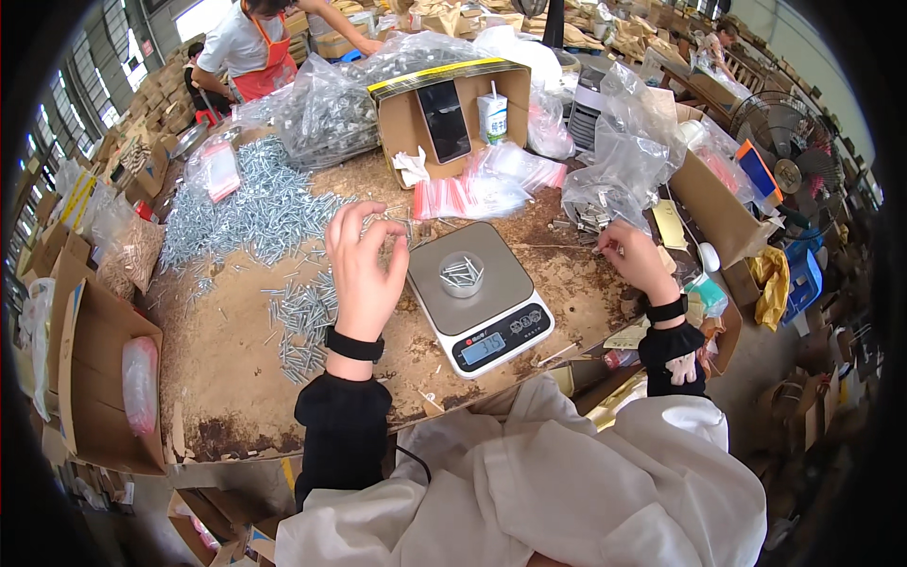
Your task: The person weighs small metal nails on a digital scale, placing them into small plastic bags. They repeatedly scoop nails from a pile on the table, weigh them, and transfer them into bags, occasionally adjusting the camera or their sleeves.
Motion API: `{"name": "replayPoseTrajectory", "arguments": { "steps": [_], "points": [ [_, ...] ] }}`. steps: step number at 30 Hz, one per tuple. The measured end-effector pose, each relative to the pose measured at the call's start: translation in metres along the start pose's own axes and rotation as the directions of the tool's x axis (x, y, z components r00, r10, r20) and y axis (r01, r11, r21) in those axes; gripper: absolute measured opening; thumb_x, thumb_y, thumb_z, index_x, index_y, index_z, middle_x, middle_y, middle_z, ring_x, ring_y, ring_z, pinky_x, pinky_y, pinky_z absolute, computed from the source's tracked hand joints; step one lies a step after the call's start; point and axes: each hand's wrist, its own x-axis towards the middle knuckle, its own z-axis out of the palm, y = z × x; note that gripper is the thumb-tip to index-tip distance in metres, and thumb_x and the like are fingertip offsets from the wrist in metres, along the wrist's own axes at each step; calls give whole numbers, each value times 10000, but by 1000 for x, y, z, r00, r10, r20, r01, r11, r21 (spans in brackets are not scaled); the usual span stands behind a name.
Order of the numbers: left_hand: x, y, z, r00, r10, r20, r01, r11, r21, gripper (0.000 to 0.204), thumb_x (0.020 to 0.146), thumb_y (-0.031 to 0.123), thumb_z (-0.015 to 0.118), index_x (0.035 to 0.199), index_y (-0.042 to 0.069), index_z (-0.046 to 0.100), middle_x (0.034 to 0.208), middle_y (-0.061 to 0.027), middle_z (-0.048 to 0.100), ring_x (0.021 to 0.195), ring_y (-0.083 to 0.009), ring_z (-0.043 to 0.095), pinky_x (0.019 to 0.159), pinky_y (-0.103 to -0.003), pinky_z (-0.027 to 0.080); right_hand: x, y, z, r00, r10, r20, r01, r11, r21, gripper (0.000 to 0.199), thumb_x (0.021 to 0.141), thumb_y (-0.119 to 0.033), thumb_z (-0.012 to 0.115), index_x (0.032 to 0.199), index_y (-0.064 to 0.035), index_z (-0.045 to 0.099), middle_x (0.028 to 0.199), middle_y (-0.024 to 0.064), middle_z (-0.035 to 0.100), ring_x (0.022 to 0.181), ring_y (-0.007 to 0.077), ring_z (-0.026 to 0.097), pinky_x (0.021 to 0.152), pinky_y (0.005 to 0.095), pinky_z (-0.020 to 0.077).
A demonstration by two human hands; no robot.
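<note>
A white digital scale (504,342) with a grey metal plate stands on the worn table between my hands. On its plate sits a small clear round cup (461,275) with several screws inside. To the left of the scale my left hand (364,269) is raised, fingers curved and apart, holding nothing I can see. Beside it lie a small pile of screws (307,317) and a much larger heap of screws (260,203). My right hand (635,257) is closed in a pinch at the mouth of a clear bag (614,194) with small metal parts; what its fingertips hold is too small to tell.
Behind the scale, an open cardboard box (402,113) holds a phone (443,120) and a drink carton (492,117). Small red-edged plastic bags (472,196) lie before it. Another cardboard box (113,378) stands at the left edge. A co-worker in a red apron (269,71) leans in beyond the table.
</note>
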Motion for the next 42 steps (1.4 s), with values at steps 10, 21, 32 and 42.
{"name": "replayPoseTrajectory", "arguments": {
  "steps": [10, 21, 32, 42],
  "points": [
    [-2, -2, 3, 999, -25, 20, 26, 998, -50, 83, 798, 53, 695, 866, 64, 648, 1178, -100, 594, 1220, -358, 487, 1056, -468, 364, 18, -3, 21, 996, -86, -35, 77, 977, -199, 54, 824, -28, 641, 876, -37, 626, 885, 126, 616, 838, 358, 626, 715, 428, 505],
    [0, 5, 3, 999, -10, 38, 12, 997, -70, 80, 798, 45, 690, 864, 61, 648, 1169, -106, 590, 1207, -359, 496, 1038, -467, 375, 24, -8, 17, 995, -94, 35, 100, 964, -246, 61, 811, -39, 664, 844, -47, 613, 846, 107, 610, 820, 336, 639, 701, 439, 506],
    [2, 1, 3, 1000, -3, 27, 5, 999, -54, 85, 794, 42, 697, 864, 64, 654, 1152, -98, 599, 1168, -343, 520, 1023, -450, 390, 84, -139, 46, 855, -519, 6, 476, 788, 390, 112, 824, -91, 731, 896, -53, 654, 866, 84, 661, 818, 270, 661, 728, 393, 514],
    [1, -5, -1, 998, -54, 12, 54, 999, 2, 60, 812, 65, 700, 857, 67, 660, 1129, -90, 613, 1131, -326, 529, 992, -443, 400, 167, -78, 74, 985, -170, -35, 174, 973, 154, 271, 892, -308, 707, 870, -38, 695, 774, 94, 698, 719, 257, 676, 668, 374, 515]
  ]
}}
